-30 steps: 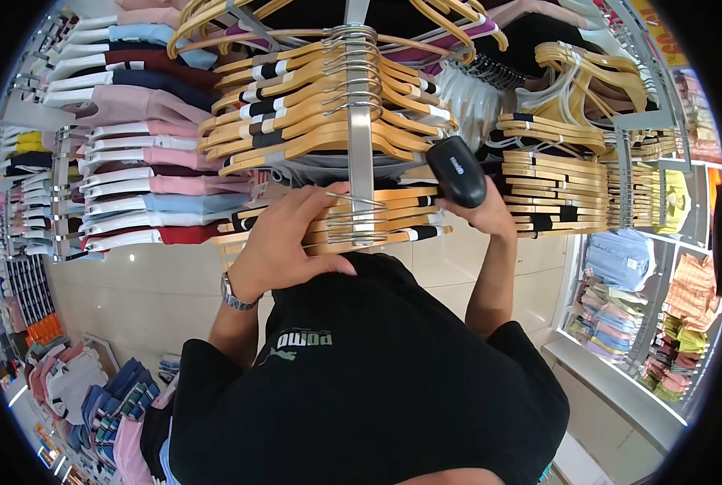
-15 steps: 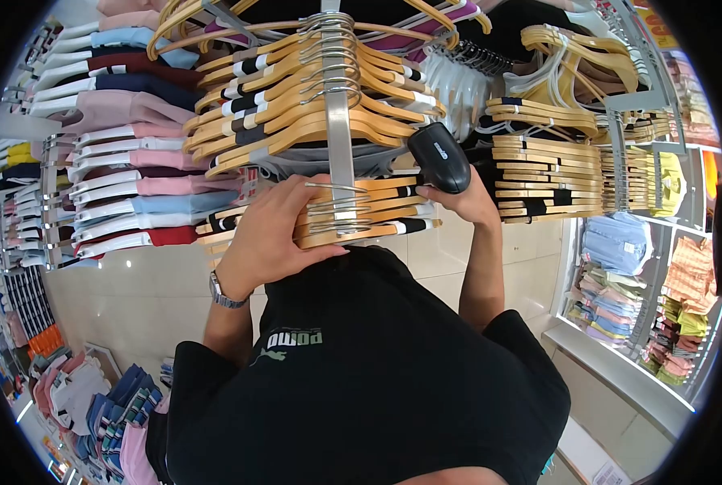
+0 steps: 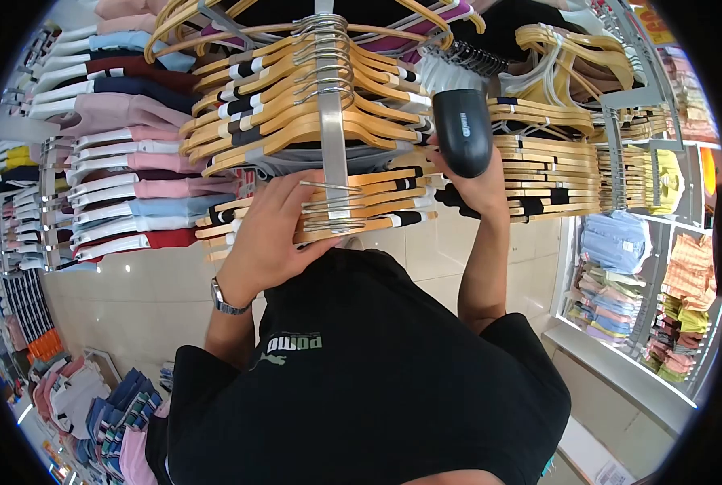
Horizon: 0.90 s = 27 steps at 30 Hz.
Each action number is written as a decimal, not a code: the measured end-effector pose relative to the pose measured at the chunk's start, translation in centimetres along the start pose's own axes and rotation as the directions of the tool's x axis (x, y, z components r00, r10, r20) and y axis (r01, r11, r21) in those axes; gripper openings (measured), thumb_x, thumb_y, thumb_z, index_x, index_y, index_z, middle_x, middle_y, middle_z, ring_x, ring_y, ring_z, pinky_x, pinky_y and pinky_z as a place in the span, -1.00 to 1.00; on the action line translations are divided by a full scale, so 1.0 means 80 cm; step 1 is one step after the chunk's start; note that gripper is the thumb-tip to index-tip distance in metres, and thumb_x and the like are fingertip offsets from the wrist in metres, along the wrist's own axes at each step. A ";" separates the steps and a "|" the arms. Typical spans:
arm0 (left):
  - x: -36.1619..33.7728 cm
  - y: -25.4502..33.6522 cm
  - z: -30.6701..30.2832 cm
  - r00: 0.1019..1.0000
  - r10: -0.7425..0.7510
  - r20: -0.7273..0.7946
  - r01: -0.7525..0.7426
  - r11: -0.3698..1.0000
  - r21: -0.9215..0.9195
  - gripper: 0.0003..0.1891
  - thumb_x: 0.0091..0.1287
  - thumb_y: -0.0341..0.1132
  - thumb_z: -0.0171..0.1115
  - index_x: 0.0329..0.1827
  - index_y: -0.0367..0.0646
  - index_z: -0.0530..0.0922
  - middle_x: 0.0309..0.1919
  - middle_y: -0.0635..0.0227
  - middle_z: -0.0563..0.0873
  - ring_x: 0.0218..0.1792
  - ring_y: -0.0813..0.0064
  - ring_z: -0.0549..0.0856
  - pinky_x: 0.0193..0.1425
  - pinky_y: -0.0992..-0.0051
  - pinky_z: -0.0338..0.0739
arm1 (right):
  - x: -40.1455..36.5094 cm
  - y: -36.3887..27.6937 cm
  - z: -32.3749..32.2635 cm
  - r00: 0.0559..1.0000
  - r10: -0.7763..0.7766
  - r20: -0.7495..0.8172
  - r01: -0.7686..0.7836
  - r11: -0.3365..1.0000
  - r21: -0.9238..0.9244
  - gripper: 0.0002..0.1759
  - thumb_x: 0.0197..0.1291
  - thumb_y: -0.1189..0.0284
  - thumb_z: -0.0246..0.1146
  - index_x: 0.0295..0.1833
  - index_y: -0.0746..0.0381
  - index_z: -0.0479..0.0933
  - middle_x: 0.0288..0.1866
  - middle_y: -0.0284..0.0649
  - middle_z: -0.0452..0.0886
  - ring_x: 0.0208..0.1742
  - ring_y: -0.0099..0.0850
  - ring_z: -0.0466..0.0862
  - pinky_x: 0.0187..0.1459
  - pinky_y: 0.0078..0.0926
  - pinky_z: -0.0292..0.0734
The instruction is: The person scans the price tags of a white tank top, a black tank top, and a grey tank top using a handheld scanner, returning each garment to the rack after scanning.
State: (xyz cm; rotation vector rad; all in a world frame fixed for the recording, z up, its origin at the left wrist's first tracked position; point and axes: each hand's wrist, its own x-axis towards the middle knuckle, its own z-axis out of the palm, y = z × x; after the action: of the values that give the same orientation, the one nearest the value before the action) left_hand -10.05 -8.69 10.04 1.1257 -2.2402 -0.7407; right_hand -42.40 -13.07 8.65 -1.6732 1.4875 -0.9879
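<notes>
My left hand, a metal-banded watch on its wrist, is closed around the left side of the nearest bunch of wooden hangers. Their hooks sit over a metal rail that runs away from me. In my right hand is a black handheld barcode scanner, held up just right of that bunch; most of the fingers are hidden behind it. Farther along the same rail hangs a second bunch of wooden hangers, with grey and dark garments below.
Pink, blue and dark garments on white hangers hang at the left. To the right are more packed wooden hangers and a lit shelf unit with folded clothes. Stacked clothes lie at lower left, above a tiled floor.
My right hand has lifted the scanner up and to the right, away from the hanger ends, and turned it more upright. My left hand stays on the near hangers.
</notes>
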 end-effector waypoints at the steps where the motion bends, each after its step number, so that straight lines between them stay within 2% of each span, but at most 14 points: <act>1: -0.001 0.001 0.002 1.000 -0.015 -0.003 0.015 1.000 0.010 -0.37 0.08 -0.13 0.62 0.16 -0.24 0.59 0.19 0.04 0.60 0.20 -0.03 0.57 0.29 0.15 0.46 | 0.004 0.002 0.008 0.999 -0.046 0.004 0.046 0.999 -0.025 -0.74 0.11 0.56 0.51 -0.09 0.34 0.64 -0.24 -0.28 0.74 -0.23 -0.56 0.67 -0.12 -0.50 0.60; 5: -0.004 0.007 0.001 0.998 -0.051 -0.028 0.050 0.998 -0.040 -0.35 0.08 -0.13 0.61 0.19 -0.25 0.56 0.21 0.02 0.56 0.18 -0.04 0.56 0.28 0.13 0.45 | 0.021 -0.002 0.038 0.979 -0.178 0.098 0.184 0.981 -0.055 -0.66 0.07 0.51 0.55 -0.06 0.36 0.63 -0.25 -0.24 0.74 -0.29 -0.58 0.64 -0.18 -0.51 0.59; 6: -0.005 0.007 0.001 0.998 -0.054 -0.012 0.053 0.997 -0.061 -0.32 0.08 -0.13 0.61 0.21 -0.25 0.54 0.20 0.02 0.55 0.17 -0.05 0.56 0.28 0.13 0.44 | 0.024 0.000 0.043 0.971 -0.225 0.081 0.234 0.964 -0.126 -0.54 0.01 0.52 0.56 0.04 0.36 0.60 -0.16 -0.16 0.74 -0.22 -0.45 0.69 -0.11 -0.46 0.61; 8: -0.003 0.007 -0.003 0.998 -0.058 0.006 0.058 0.993 -0.099 -0.28 0.08 -0.12 0.60 0.25 -0.26 0.49 0.19 0.01 0.55 0.16 -0.05 0.55 0.27 0.13 0.44 | 0.031 0.001 0.047 0.929 -0.351 0.118 0.366 0.919 -0.148 -0.42 -0.16 0.59 0.52 0.08 0.32 0.55 -0.11 -0.03 0.65 -0.09 -0.01 0.62 0.01 -0.25 0.54; 11: -0.002 0.007 -0.007 0.999 -0.045 0.028 0.047 0.997 -0.066 -0.27 0.08 -0.11 0.59 0.25 -0.27 0.44 0.18 0.03 0.54 0.14 -0.05 0.53 0.25 0.15 0.44 | 0.035 0.007 0.051 0.919 -0.357 0.165 0.388 0.893 -0.227 -0.34 -0.11 0.57 0.52 0.21 0.33 0.54 0.13 -0.01 0.66 0.10 -0.10 0.68 0.16 -0.31 0.55; 14: -0.002 0.003 -0.008 0.999 -0.026 0.041 0.030 0.995 -0.099 -0.30 0.07 -0.12 0.59 0.19 -0.28 0.44 0.17 0.05 0.55 0.13 -0.05 0.52 0.23 0.16 0.43 | 0.033 0.006 0.060 0.892 -0.440 0.107 0.451 0.841 -0.299 -0.35 -0.11 0.56 0.52 0.21 0.30 0.54 0.15 -0.01 0.65 0.17 -0.05 0.64 0.23 -0.24 0.50; 15: -0.002 0.002 -0.008 0.998 -0.031 0.045 0.035 0.995 -0.096 -0.31 0.07 -0.12 0.59 0.17 -0.28 0.44 0.17 0.05 0.55 0.12 -0.05 0.52 0.23 0.16 0.44 | 0.038 0.002 0.066 0.825 -0.561 0.068 0.547 0.762 -0.347 -0.44 -0.16 0.56 0.51 0.07 0.27 0.57 -0.04 -0.07 0.65 -0.05 -0.01 0.62 0.00 -0.17 0.51; 18: -0.001 0.003 -0.010 0.998 -0.035 0.050 0.039 0.996 -0.084 -0.33 0.08 -0.13 0.58 0.14 -0.29 0.45 0.16 0.05 0.55 0.11 -0.04 0.53 0.22 0.17 0.44 | 0.037 0.013 0.075 0.818 -0.570 0.071 0.545 0.731 -0.410 -0.44 -0.15 0.53 0.50 0.07 0.29 0.57 -0.02 -0.07 0.65 -0.05 -0.03 0.62 0.01 -0.16 0.50; 20: -0.001 0.004 -0.011 0.999 -0.028 0.045 0.031 0.997 -0.075 -0.33 0.08 -0.13 0.58 0.15 -0.29 0.45 0.16 0.05 0.55 0.10 -0.04 0.53 0.22 0.17 0.44 | 0.037 0.012 0.077 0.795 -0.605 0.038 0.564 0.715 -0.414 -0.47 -0.15 0.52 0.50 0.04 0.32 0.58 -0.08 -0.07 0.67 -0.13 -0.04 0.64 -0.06 -0.18 0.52; 22: -0.004 0.002 -0.011 0.998 -0.026 0.064 0.031 0.996 -0.089 -0.28 0.12 -0.16 0.53 0.29 -0.23 0.40 0.22 0.10 0.53 0.14 0.01 0.52 0.28 0.17 0.41 | 0.036 0.009 0.077 0.764 -0.645 -0.012 0.589 0.704 -0.397 -0.49 -0.16 0.52 0.50 0.01 0.32 0.59 -0.12 -0.06 0.68 -0.18 -0.05 0.66 -0.11 -0.20 0.54; 23: -0.005 0.002 -0.011 0.997 -0.026 0.072 0.033 0.995 -0.095 -0.26 0.14 -0.17 0.50 0.37 -0.21 0.37 0.25 0.13 0.52 0.16 0.04 0.52 0.31 0.17 0.39 | 0.035 0.011 0.074 0.768 -0.640 -0.013 0.583 0.708 -0.397 -0.47 -0.18 0.53 0.51 0.03 0.31 0.59 -0.12 -0.07 0.69 -0.17 -0.05 0.67 -0.10 -0.22 0.56; 27: -0.004 0.006 -0.019 0.995 -0.031 0.098 0.041 0.995 -0.096 -0.25 0.13 -0.18 0.51 0.37 -0.20 0.37 0.25 0.11 0.52 0.16 0.02 0.52 0.31 0.16 0.40 | 0.023 0.011 0.057 0.819 -0.572 -0.030 0.516 0.760 -0.395 -0.44 -0.18 0.57 0.52 0.05 0.30 0.61 -0.15 -0.10 0.71 -0.20 -0.13 0.72 -0.11 -0.31 0.60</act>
State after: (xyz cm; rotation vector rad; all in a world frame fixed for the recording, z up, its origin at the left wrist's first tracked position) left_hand -9.17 -8.53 11.39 1.1074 -2.2407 -0.9271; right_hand -38.67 -14.94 5.88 -2.4549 1.3575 -1.2055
